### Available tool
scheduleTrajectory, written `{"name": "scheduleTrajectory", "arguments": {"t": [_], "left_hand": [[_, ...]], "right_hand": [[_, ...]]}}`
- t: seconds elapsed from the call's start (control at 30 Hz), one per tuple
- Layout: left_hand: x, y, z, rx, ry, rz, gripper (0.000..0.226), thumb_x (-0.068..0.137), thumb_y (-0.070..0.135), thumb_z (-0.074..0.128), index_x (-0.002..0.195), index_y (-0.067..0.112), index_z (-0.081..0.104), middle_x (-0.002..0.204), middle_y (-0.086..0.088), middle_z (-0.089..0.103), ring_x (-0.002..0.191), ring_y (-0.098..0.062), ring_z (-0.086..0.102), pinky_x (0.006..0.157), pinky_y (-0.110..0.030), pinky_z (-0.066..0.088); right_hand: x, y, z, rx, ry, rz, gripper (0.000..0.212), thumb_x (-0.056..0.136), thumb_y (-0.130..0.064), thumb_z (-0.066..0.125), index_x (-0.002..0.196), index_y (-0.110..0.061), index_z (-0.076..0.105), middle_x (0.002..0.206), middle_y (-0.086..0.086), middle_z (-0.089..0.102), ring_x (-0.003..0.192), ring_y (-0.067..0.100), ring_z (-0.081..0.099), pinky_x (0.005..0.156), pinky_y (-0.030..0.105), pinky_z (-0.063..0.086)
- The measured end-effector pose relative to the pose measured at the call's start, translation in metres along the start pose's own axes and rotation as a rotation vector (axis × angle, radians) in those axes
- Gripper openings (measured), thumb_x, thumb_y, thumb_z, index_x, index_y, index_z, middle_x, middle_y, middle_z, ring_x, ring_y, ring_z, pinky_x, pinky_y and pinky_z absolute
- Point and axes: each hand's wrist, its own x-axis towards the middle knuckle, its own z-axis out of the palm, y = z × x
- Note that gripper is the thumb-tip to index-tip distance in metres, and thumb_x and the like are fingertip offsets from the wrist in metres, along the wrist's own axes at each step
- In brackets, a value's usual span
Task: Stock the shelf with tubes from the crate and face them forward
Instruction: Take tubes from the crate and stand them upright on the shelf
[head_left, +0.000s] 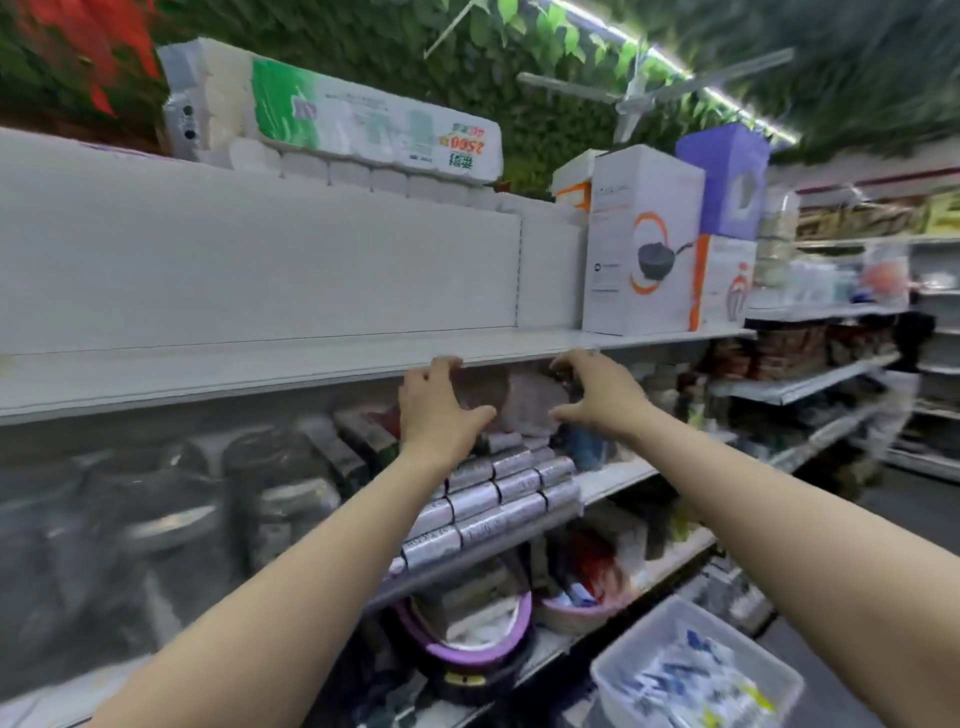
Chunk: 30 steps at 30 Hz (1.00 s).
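The tubes (691, 675) lie loose in the clear crate (670, 610) at the near right, low and well apart from both hands. On the shelf (613, 480) silver boxes (498, 493) sit stacked in rows right up to the front edge. Above them the left hand (441, 410) and right hand (597, 395) each form a wide C, fingers high and thumb low, either side of some pale packs (519, 400); blur hides whether they grip or only frame them.

The likely risk is a forearm brushing the silver stack and tipping boxes off the edge, perhaps onto the purple-rimmed bowls (467, 639) below. The upper shelf board (260, 374) hangs close over the fingers, leaving little room to lift. Cookware boxes (644, 244) stand on it to the right, and a paper-roll pack (332, 119) lies higher up.
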Motion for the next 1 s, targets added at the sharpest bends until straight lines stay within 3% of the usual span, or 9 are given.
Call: {"name": "scheduleTrajectory", "arguments": {"t": [0.23,0.53,0.7,0.8,1.0], "left_hand": [[-0.010,0.043,0.143,-0.004,-0.207,0.066,0.060,0.071,0.026,0.079,0.126,0.026,0.052,0.123,-0.009,0.045,0.116,-0.027,0.044,0.094,-0.030,0.037],[0.016,0.065,0.344,0.000,-0.395,0.127,0.061,0.075,0.025,0.076,0.129,0.026,0.050,0.123,-0.007,0.042,0.115,-0.027,0.042,0.091,-0.028,0.035],[0.058,0.065,0.473,-0.019,-0.467,0.057,0.064,0.072,0.025,0.077,0.130,0.028,0.051,0.127,-0.006,0.043,0.119,-0.026,0.042,0.097,-0.030,0.037],[0.079,0.058,0.539,0.025,-0.514,-0.017,0.065,0.070,0.025,0.077,0.130,0.028,0.052,0.130,-0.010,0.043,0.121,-0.030,0.043,0.098,-0.034,0.040],[0.085,0.022,0.639,0.134,-0.659,-0.166,0.067,0.071,0.029,0.080,0.131,0.024,0.052,0.127,-0.015,0.046,0.116,-0.033,0.048,0.099,-0.034,0.039]], "right_hand": [[-0.020,0.136,-0.007,-0.170,-0.040,0.124,0.060,0.074,-0.034,0.078,0.127,-0.031,0.049,0.120,0.010,0.052,0.113,0.033,0.051,0.090,0.038,0.047],[0.008,0.320,0.015,-0.195,-0.079,0.248,0.057,0.079,-0.031,0.078,0.126,-0.034,0.047,0.129,0.002,0.046,0.119,0.026,0.045,0.087,0.042,0.050],[0.069,0.432,0.034,-0.256,-0.156,0.289,0.052,0.077,-0.032,0.077,0.120,-0.034,0.048,0.115,0.002,0.047,0.112,0.025,0.043,0.083,0.039,0.049],[0.101,0.493,0.053,-0.266,-0.222,0.301,0.047,0.075,-0.033,0.077,0.114,-0.037,0.049,0.119,0.003,0.050,0.116,0.028,0.046,0.088,0.044,0.051],[0.122,0.598,0.121,-0.212,-0.415,0.342,0.054,0.078,-0.034,0.077,0.125,-0.025,0.053,0.124,0.011,0.052,0.117,0.033,0.047,0.089,0.040,0.046]]}}
